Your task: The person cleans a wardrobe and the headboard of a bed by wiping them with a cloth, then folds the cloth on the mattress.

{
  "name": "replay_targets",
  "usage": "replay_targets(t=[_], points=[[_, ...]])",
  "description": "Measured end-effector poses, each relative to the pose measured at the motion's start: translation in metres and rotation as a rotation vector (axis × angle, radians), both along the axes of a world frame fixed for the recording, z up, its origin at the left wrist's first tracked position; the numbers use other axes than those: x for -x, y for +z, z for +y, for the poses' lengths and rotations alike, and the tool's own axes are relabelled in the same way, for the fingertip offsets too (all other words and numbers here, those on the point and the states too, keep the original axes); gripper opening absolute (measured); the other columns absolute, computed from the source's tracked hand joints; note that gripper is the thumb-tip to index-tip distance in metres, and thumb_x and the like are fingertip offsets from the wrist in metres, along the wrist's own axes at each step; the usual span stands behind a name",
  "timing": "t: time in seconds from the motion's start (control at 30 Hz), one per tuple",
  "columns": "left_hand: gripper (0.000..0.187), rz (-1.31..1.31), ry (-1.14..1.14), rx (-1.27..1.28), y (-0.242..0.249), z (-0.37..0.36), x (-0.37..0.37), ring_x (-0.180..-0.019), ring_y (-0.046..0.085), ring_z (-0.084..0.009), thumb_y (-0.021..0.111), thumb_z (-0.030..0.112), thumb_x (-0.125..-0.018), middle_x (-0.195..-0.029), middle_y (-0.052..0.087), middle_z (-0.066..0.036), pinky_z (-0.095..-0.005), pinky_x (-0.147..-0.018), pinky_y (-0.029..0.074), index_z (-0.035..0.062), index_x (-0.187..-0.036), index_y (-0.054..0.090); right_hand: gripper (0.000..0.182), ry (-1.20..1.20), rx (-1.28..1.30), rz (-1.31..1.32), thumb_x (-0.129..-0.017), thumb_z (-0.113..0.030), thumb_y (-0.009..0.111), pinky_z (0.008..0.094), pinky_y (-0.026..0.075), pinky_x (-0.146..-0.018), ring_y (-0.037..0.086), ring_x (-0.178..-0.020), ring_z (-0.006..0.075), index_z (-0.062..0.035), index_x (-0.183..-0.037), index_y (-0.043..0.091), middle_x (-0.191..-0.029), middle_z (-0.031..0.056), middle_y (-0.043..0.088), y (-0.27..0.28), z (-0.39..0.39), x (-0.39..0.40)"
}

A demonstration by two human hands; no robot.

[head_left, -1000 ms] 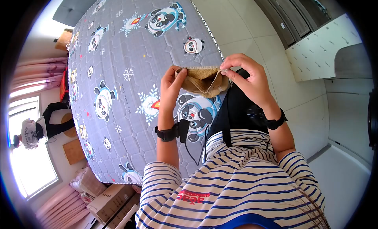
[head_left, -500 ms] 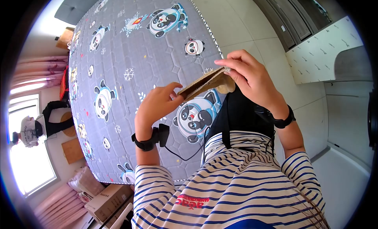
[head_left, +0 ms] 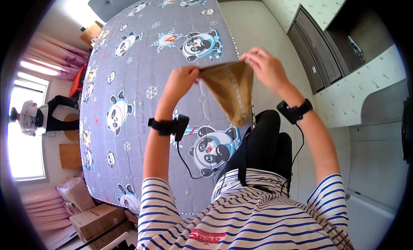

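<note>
A tan cloth piece (head_left: 228, 88), stretched along its dark top edge, hangs down to a narrow tip in a rough triangle. A pale strip runs down its front. My left hand (head_left: 183, 80) is closed on the upper left corner of the cloth. At the upper right corner my right hand (head_left: 266, 67) pinches the edge between thumb and fingers, slightly blurred. The cloth hangs over the near side of a bed covered with a grey panda-print quilted cover (head_left: 142, 116).
Another person (head_left: 43, 116) is by the window at left. Cardboard boxes (head_left: 97, 224) stand at lower left, near a pillow (head_left: 76, 193). At right are a dark drawer unit (head_left: 316, 48) and a patterned white panel (head_left: 378, 73). Tiled floor (head_left: 245, 26) runs alongside the bed.
Both hands have moved up and away from my body. The cloth, earlier bunched and seen along its open edge, now hangs spread and stretched between them. The view has shifted.
</note>
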State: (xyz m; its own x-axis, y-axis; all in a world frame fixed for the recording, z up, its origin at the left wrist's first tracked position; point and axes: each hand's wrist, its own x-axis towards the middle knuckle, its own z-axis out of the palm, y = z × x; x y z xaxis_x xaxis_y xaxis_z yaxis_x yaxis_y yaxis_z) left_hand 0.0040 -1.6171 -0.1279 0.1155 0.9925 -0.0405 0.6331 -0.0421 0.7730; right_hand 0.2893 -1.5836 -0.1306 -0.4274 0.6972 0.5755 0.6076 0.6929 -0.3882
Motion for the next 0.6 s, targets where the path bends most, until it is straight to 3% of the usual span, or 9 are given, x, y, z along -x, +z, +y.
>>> replay_targets(t=[0.03,0.07,0.13,0.23,0.33,0.5,0.53,0.6], points=[[0.031,0.057,0.031,-0.230,0.014,0.006,-0.001,-0.068,0.068,-0.0155,0.049,0.014,-0.091,-0.081,0.072,-0.010,-0.0298,-0.065,0.052,-0.0012,-0.111,0.067,0.010,-0.009,-0.054,0.022,-0.091,-0.015,0.062,0.0300,0.052,-0.061,0.065,-0.071,0.0173,-0.0171,-0.098,0.068,-0.096,-0.0025,0.063,0.017,0.011,0.001],[0.031,0.059,0.035,-0.251,0.026,0.010,-0.002,-0.068,0.068,-0.0155,0.049,0.014,-0.091,-0.081,0.072,-0.010,-0.0298,-0.065,0.052,-0.0012,-0.111,0.067,0.011,-0.005,-0.085,0.065,-0.090,-0.014,0.063,0.0299,0.053,-0.061,0.066,-0.072,0.0173,-0.0173,-0.099,0.069,-0.096,-0.0025,0.063,0.032,0.016,0.000],[0.027,0.199,0.180,-0.580,0.051,0.012,-0.008,-0.067,0.069,-0.0211,0.055,0.016,-0.090,-0.077,0.070,-0.011,-0.0336,-0.063,0.052,0.0049,-0.111,0.067,0.012,0.000,-0.131,0.109,-0.090,-0.014,0.063,0.0298,0.053,-0.062,0.066,-0.073,0.0174,-0.0175,-0.100,0.069,-0.097,-0.0025,0.063,0.051,0.021,0.000],[0.023,0.383,0.254,-0.644,0.057,-0.009,-0.016,-0.066,0.068,-0.0260,0.059,0.017,-0.088,-0.073,0.068,-0.010,-0.0365,-0.060,0.051,0.0120,-0.109,0.068,0.016,0.000,-0.172,0.080,-0.089,-0.012,0.064,0.0294,0.053,-0.063,0.066,-0.075,0.0185,-0.0186,-0.102,0.070,-0.098,-0.0021,0.063,0.054,0.004,-0.005],[0.016,0.354,0.227,-0.623,0.003,-0.036,-0.017,-0.061,0.065,-0.0296,0.062,0.021,-0.082,-0.066,0.066,-0.008,-0.0417,-0.056,0.051,0.0143,-0.095,0.069,0.015,-0.021,0.053,0.024,-0.087,-0.011,0.065,0.0306,0.053,-0.065,0.066,-0.077,0.0201,-0.0181,-0.098,0.071,-0.098,-0.0013,0.064,-0.004,-0.020,-0.010],[0.020,0.432,0.094,-0.158,-0.132,-0.092,-0.028,-0.067,0.066,-0.0373,0.057,0.029,-0.082,-0.070,0.067,-0.015,-0.0492,-0.060,0.051,0.0126,-0.087,0.067,0.014,0.051,0.462,-0.026,-0.086,-0.011,0.063,0.0347,0.052,-0.071,0.066,-0.082,0.0243,-0.0147,-0.095,0.072,-0.094,0.0029,0.066,-0.115,-0.069,-0.022],[0.025,0.523,0.052,0.110,-0.143,-0.103,-0.034,-0.082,0.068,-0.0351,0.055,0.031,-0.084,-0.085,0.071,-0.013,-0.0467,-0.072,0.053,0.0145,-0.098,0.069,0.014,0.096,0.567,-0.060,-0.085,-0.012,0.062,0.0359,0.052,-0.072,0.065,-0.083,0.0258,-0.0140,-0.095,0.072,-0.094,0.0044,0.066,-0.137,-0.080,-0.025],[0.029,0.555,-0.039,0.239,-0.168,-0.123,-0.041,-0.084,0.067,-0.0367,0.052,0.031,-0.084,-0.087,0.071,-0.015,-0.0484,-0.075,0.052,0.0125,-0.099,0.068,0.014,0.172,0.638,-0.138,-0.084,-0.013,0.063,0.0369,0.052,-0.073,0.065,-0.084,0.0269,-0.0137,-0.095,0.072,-0.094,0.0053,0.066,-0.173,-0.093,-0.033]])
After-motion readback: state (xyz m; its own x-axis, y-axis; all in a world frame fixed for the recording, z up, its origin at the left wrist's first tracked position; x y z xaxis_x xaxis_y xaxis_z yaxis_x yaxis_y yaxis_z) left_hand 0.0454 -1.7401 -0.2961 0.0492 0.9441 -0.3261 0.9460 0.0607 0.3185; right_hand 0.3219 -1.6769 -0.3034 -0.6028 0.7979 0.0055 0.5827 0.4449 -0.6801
